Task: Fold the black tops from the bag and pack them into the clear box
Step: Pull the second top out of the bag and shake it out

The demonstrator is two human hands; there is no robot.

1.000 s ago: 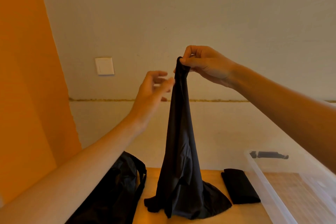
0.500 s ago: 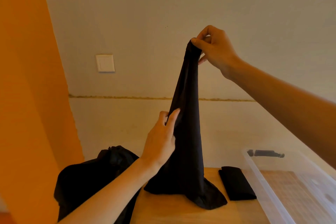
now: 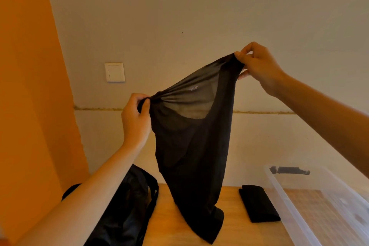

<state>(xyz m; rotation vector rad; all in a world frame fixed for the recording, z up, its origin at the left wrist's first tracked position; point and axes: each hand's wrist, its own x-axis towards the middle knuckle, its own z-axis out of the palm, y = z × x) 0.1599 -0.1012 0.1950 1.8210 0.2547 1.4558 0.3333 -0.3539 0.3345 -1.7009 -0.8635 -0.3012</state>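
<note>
- the top (image 3: 191,146) is sheer black, spread wide, with a scooped neck and a small white label.
- the left hand (image 3: 135,120) pinches one shoulder; the right hand (image 3: 257,66) pinches the other, higher up.
- below both grips it hangs, its hem resting on the table (image 3: 164,223).
- half a second ago it hung bunched from the right hand, the left at its middle.

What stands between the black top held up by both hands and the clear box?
Only a folded black top on the table, just left of the clear box. It lies low; the held top could probably pass above.
</note>
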